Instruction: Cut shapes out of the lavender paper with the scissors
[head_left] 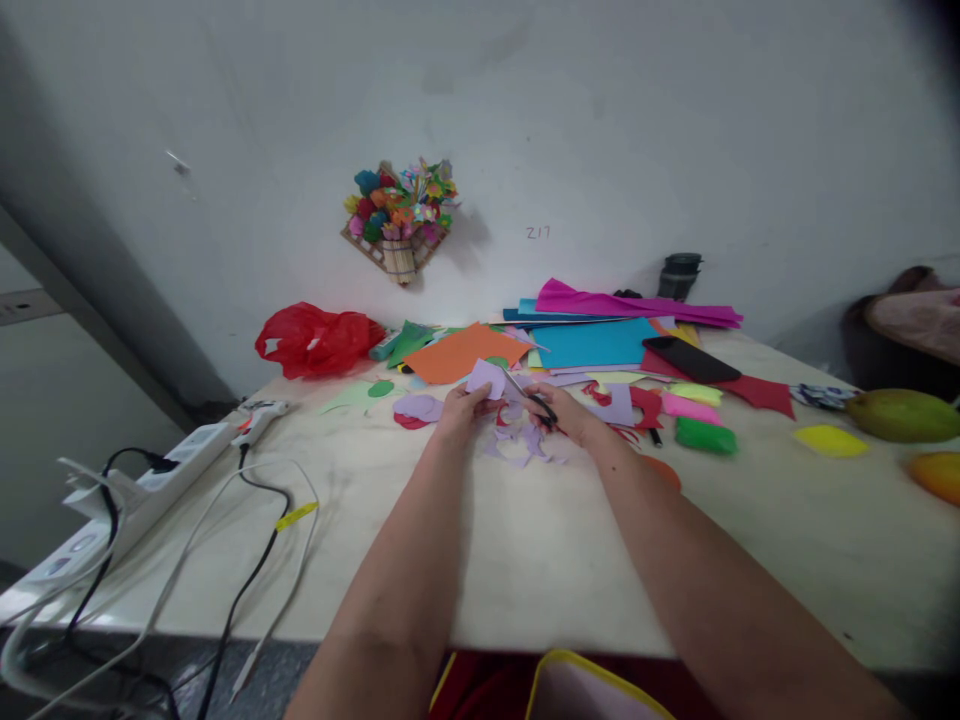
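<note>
My left hand [459,410] pinches a small piece of lilac paper [487,377] above the table. My right hand [564,412] grips a pair of scissors [527,393] with black handles, its blades pointing up and left into the lilac paper. Below both hands lie several lilac paper scraps [525,445]. A round lilac cut-out on a red one [417,408] lies just left of my left hand.
Sheets of coloured paper [592,340] are stacked at the back, with a black phone [690,358] on them. A red plastic bag [315,340] is back left. A white power strip [150,490] with cables sits at the left edge. Mangoes [904,415] lie far right. A paper-flower basket [401,215] hangs on the wall.
</note>
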